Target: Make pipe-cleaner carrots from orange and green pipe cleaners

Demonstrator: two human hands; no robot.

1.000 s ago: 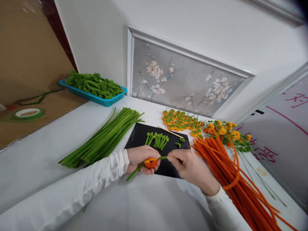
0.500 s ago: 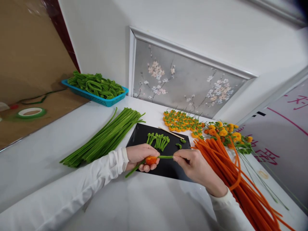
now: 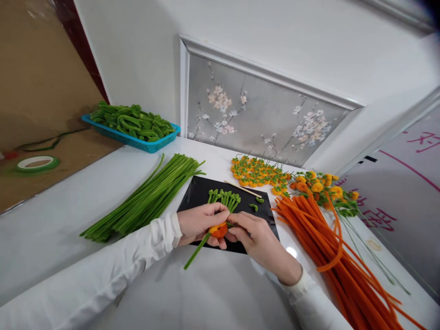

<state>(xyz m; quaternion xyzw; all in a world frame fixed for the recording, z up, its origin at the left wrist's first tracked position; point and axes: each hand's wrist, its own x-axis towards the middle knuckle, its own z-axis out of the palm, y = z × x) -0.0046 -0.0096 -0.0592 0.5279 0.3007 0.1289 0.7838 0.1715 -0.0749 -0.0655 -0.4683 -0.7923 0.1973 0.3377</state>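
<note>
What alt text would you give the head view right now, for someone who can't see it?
Both hands, left hand and right hand, pinch a small orange pipe-cleaner flower on a green pipe-cleaner stem over a black mat. A bundle of green pipe cleaners lies to the left, orange pipe cleaners to the right.

A white tabletop runs along a plain white wall, evenly lit with a small bright glare spot on the surface. Set into that wall is a white-framed grey panel painted with pale blossom branches. To the left sits a brown board, and at far right a pale sheet with pink markings.
</note>
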